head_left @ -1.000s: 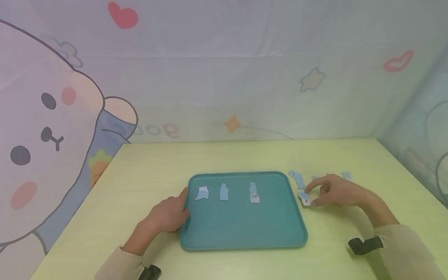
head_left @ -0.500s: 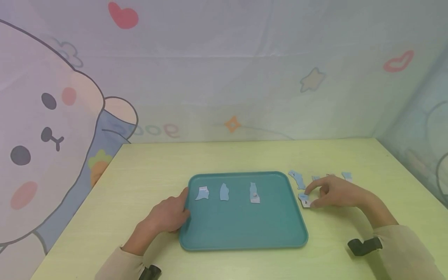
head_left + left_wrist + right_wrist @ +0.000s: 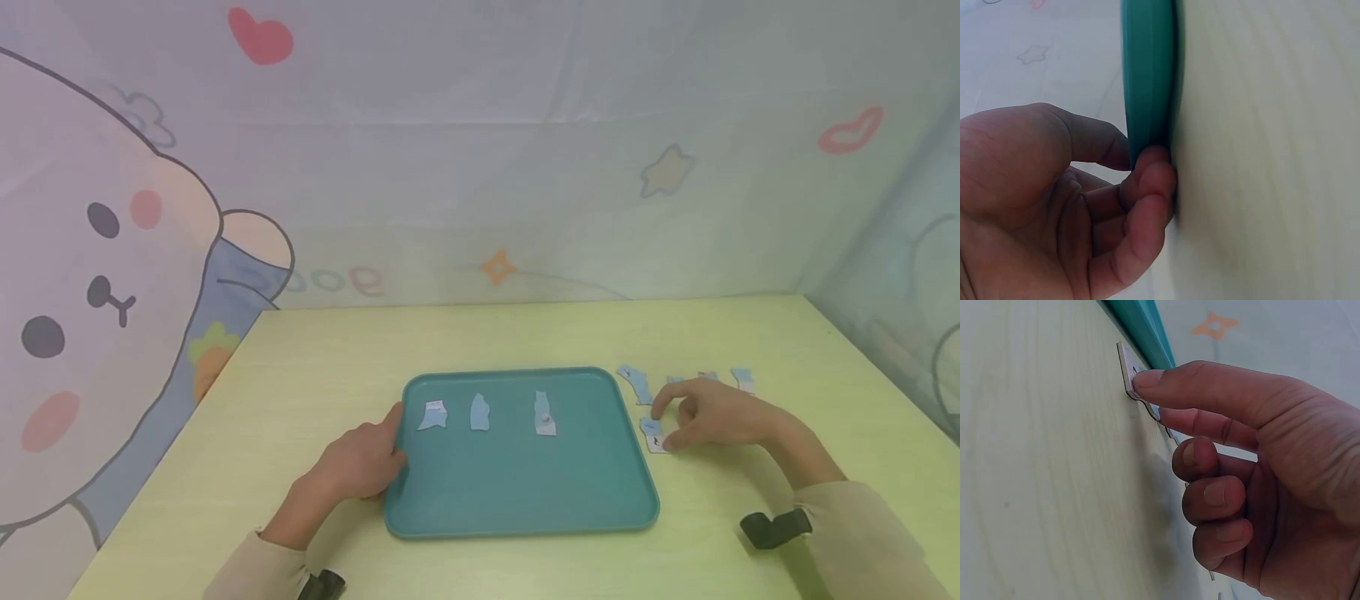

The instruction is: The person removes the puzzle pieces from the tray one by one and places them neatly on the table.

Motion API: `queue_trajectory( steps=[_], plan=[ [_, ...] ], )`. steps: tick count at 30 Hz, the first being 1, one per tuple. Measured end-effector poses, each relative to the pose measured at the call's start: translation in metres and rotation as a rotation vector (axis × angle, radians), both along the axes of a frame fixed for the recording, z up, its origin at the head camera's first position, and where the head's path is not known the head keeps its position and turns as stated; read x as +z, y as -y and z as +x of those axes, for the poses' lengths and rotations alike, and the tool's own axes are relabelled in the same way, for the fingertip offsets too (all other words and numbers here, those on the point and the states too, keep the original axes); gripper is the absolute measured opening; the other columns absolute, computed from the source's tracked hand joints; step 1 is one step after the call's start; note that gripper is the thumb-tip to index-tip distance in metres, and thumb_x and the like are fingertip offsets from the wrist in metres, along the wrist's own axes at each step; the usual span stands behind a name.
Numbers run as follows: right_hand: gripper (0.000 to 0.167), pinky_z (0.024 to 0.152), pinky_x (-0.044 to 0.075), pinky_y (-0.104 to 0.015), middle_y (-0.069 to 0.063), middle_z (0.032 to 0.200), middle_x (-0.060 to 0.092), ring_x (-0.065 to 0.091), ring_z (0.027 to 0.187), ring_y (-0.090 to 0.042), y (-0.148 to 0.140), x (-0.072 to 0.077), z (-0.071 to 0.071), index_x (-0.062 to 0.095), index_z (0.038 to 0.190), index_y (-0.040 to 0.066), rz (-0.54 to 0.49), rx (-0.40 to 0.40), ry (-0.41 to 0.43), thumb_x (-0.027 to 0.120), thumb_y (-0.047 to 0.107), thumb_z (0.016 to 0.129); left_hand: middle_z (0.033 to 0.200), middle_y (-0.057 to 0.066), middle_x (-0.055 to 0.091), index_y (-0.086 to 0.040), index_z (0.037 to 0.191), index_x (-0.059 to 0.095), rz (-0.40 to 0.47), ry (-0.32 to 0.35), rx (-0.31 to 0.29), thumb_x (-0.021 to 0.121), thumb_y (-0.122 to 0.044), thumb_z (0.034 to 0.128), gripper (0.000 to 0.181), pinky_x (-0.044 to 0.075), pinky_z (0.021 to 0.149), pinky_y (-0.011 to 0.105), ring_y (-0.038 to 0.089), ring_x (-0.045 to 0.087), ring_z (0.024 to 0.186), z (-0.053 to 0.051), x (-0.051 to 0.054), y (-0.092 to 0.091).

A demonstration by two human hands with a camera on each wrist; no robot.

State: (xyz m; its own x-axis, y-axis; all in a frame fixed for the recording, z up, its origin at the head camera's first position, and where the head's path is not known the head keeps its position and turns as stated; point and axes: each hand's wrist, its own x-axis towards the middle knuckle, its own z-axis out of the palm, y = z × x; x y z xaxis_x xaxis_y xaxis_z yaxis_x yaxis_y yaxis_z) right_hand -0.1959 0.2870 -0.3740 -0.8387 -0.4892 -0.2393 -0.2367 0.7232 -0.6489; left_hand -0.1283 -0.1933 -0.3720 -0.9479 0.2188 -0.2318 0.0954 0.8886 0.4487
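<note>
Right of centre, right hand point(image 3: 712, 413) pinches blue-and-white piece point(image 3: 654, 435) (keep it flat); left of centre, left hand point(image 3: 362, 458) grips tray point(image 3: 517, 487).

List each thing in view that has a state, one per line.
Tray: right side up on the table
Three tray pieces: lying flat, apart
Handled piece: outside the tray
Left hand: gripping the tray's left rim
Right hand: thumb and finger on handled piece
Remaining pieces: on the table, some partly hidden
</note>
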Motion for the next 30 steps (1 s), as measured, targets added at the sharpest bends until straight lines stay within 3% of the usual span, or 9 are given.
queue_trajectory(
  steps=[11, 30],
  plan=[
    [0.04, 0.057, 0.036, -0.025, 0.004, 0.069, 0.053, 0.046, 0.061, -0.008, -0.0008, -0.0001, -0.0011, 0.072, 0.118, 0.011, 0.021, -0.017, -0.021, 0.086, 0.024, 0.082, 0.057, 0.003, 0.053, 0.01, 0.163, 0.022, -0.008, 0.011, 0.01, 0.049, -0.009, 0.0997, 0.071, 0.034, 0.049, 0.028, 0.014, 0.048, 0.047, 0.0002, 0.0002, -0.0004],
    [0.04, 0.057, 0.043, -0.028, 0.002, 0.074, 0.055, 0.048, 0.061, -0.008, -0.0061, 0.0052, -0.0041, 0.07, 0.126, 0.009, -0.045, -0.067, -0.195, 0.082, 0.024, 0.091, 0.059, 0.003, 0.053, 0.01, 0.163, 0.023, -0.015, 0.002, 0.013, 0.048, -0.009, 0.0993, 0.071, 0.034, 0.049, 0.028, 0.014, 0.048, 0.048, -0.0022, -0.0018, -0.0015]
  ],
)
